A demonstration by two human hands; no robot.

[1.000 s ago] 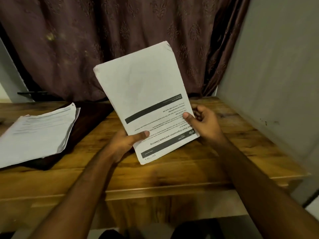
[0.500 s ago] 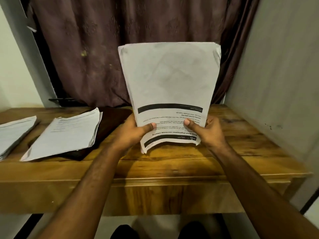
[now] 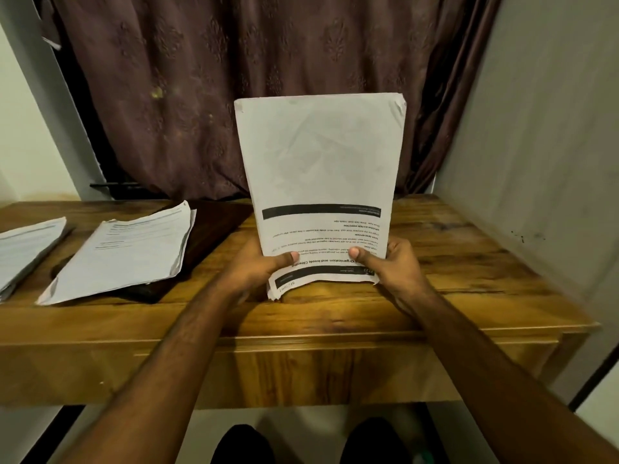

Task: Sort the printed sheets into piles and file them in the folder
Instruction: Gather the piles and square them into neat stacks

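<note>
Both hands hold one stack of printed sheets [image 3: 321, 182] upright over the wooden table [image 3: 435, 296]. The left hand [image 3: 258, 269] grips the stack's lower left edge, thumb pressed across the front page, fingers hidden behind the paper. The right hand [image 3: 395, 262] grips the lower right edge the same way, thumb on the front. The print on the front page is upside down, with a dark bar just above the thumbs and another below them. The stack's bottom edge curls between the two hands and looks to touch the table at its left corner.

To the left of the left hand, a second pile of sheets [image 3: 127, 252] lies flat on a dark folder [image 3: 214, 226]. Farther left, a third pile [image 3: 26, 249] lies on the table, partly cut off by the picture's edge. A brown curtain [image 3: 234, 78] hangs beyond the hands.
</note>
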